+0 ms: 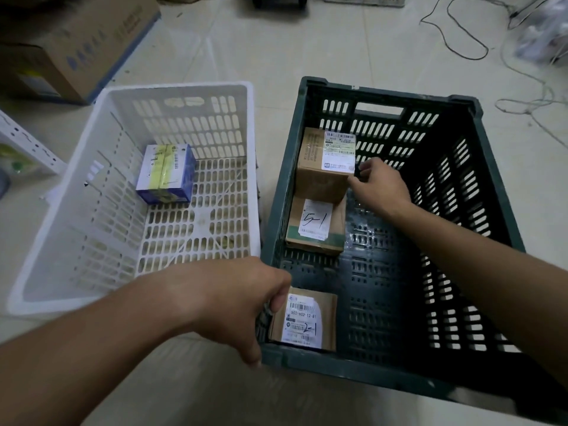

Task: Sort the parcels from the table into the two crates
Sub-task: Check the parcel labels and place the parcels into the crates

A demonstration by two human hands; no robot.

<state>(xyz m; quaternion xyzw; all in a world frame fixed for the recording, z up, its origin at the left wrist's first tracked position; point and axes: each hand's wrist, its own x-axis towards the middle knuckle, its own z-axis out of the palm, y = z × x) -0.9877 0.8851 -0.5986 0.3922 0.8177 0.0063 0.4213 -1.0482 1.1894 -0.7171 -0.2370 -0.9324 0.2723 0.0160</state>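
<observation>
White crate [101, 192] sits well left of my left grip [242, 302], holding one blue-and-yellow box [166, 173] at its far end. Left grip curls round the near-left parcel [307, 321] inside the dark green crate [491, 229], thumb on its label edge, forearm reaching in low across the rim. Ahead of that grip lies the parcel marked 51 [316, 226], and a taller brown parcel [325, 164] leans over its far end. Right grip [381, 186] pinches the taller parcel's right corner, wrist bent, arm angled in from the near right. Risk, as I judge it: that tall parcel could tip or slide off when released, since it rests partly on the lower one. No counter in sight.
</observation>
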